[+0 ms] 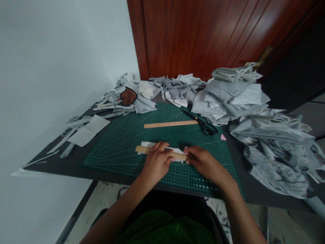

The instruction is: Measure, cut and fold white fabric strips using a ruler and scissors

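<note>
Head view: pale wooden ruler [179,156] atop white cloth [146,144], left hand [158,158] and right hand [201,160] on ruler, grips unclear.

LIGHT: it's running dim and cool | BRIGHT: wall [63,51] is showing palest, door [182,37] is giving off a faint sheen | SHADOW: dark is swallowing the far right, shirt [162,227] is sinking near black | LENS: edges are stretching, door is leaning | FOCUS: mat [114,149] grid is reading, pile [279,169] is softening

Dark green top [166,227], bare forearms [120,206], what seem black trousers [175,200]
</note>
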A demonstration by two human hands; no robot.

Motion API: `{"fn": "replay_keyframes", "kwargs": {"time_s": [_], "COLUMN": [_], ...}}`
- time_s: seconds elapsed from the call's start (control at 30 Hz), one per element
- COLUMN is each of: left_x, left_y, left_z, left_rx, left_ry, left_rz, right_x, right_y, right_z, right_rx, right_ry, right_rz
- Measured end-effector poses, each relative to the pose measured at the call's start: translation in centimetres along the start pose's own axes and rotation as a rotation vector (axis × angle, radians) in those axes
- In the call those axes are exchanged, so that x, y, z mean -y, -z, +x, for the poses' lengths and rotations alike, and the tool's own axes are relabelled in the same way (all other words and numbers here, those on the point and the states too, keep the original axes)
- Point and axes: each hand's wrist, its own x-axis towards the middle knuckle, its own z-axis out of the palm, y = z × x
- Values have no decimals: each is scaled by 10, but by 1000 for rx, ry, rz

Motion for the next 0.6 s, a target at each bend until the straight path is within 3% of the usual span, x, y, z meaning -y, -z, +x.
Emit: {"fn": "replay_keyframes", "kwargs": {"time_s": [0.6], "left_x": [1], "left_y": [1], "left_z": [1], "left_rx": [7], "left_ry": [-4], "left_rz": [-23], "right_x": [7], "right_y": [-2], "right_z": [1], "right_rx": [-11], "right_ry": [2], "right_rz": [1]}}
